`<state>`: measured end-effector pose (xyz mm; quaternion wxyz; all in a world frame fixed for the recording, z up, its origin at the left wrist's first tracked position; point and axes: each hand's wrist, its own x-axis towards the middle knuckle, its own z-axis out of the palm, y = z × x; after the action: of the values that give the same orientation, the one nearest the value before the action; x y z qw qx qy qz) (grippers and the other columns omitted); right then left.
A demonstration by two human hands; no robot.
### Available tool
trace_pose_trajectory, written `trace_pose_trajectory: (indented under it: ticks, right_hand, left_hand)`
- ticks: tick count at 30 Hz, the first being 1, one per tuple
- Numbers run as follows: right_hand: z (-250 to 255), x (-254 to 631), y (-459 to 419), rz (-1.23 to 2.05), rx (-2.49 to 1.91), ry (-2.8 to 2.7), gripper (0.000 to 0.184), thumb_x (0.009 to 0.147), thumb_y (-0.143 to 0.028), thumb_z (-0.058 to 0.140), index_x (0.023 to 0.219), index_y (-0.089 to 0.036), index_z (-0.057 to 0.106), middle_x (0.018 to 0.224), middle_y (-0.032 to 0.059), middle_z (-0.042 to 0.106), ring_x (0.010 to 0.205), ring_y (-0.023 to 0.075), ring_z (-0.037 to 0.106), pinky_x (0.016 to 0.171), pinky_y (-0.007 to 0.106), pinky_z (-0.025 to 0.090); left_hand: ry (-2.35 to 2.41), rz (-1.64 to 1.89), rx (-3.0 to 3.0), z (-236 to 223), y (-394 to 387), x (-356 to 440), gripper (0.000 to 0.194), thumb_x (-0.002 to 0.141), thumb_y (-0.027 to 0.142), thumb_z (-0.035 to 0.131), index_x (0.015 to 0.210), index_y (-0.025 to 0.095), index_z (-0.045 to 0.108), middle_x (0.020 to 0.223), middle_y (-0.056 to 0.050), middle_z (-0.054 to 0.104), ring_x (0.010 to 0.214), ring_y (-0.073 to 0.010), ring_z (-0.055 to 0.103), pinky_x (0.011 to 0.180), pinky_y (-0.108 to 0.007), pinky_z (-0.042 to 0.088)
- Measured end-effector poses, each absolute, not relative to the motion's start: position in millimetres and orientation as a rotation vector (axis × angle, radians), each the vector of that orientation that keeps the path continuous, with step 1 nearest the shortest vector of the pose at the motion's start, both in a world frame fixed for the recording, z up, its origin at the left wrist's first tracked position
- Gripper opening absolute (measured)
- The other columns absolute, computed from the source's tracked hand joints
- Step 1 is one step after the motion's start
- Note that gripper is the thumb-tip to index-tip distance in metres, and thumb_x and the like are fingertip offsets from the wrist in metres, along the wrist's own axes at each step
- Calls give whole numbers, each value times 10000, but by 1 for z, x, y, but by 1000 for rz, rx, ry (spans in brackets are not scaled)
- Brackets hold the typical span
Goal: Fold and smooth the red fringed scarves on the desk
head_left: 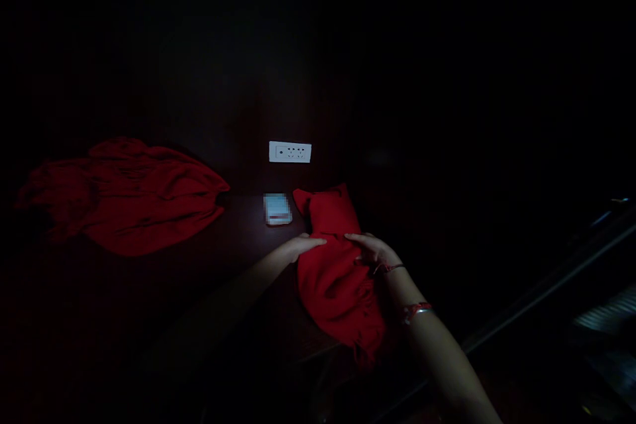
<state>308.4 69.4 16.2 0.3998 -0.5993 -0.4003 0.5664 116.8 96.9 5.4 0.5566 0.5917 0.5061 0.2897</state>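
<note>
A red fringed scarf (330, 265) lies gathered on a dark surface, its upper end folded and its fringe hanging toward me at the lower right. On its left edge, my left hand (301, 245) is closed, the thumb on top of the cloth and the other fingers mostly hidden. My right hand (376, 250) grips the opposite edge, thumb also on top; red cord bracelets circle that wrist and forearm. Both hands take hold at about the same height, just below the folded part.
Another red fringed cloth (149, 195) lies spread on the left. A lit, pixelated phone-like device (277, 209) rests just beyond my left hand. Behind it a white socket panel (290, 152) is set in the dark wall. Much of the surroundings is too dark to make out.
</note>
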Motion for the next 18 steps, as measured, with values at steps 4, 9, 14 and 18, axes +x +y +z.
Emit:
trace_pose_trajectory:
  ticks: [4,9,14,18]
  right_hand:
    - [17,306,48,1523,-1463,-951,208,636,-141,596,835,-108,545,657,-1,602,533,75,550,581,237,499]
    - [38,302,24,1349,-1118,-1080,341,707,-234,529,1043,-238,469,912,-10,583,725,82,568,683,245,478]
    - [60,302,8,1188,-1309,-1317,776,619,-147,586,1264,-285,178,1149,20,470,902,129,526,749,263,450]
    - [73,305,1,834,-1633,-1299,821,569,-60,578,1280,-149,178,1209,104,401,950,164,492,799,256,412]
  left_hand:
    - [1248,467,1266,15,74,101,327,631,173,607,924,66,509,805,-100,592,768,-200,558,596,-242,436]
    - [847,601,945,32,53,96,194,734,90,476,917,47,520,796,-89,612,823,-171,554,669,-249,431]
    - [798,583,806,37,27,109,148,789,164,422,849,79,527,647,-30,610,687,-125,573,665,-239,446]
    - [832,451,839,37,8,116,122,729,79,469,833,109,526,610,-17,606,545,-121,567,590,-259,469]
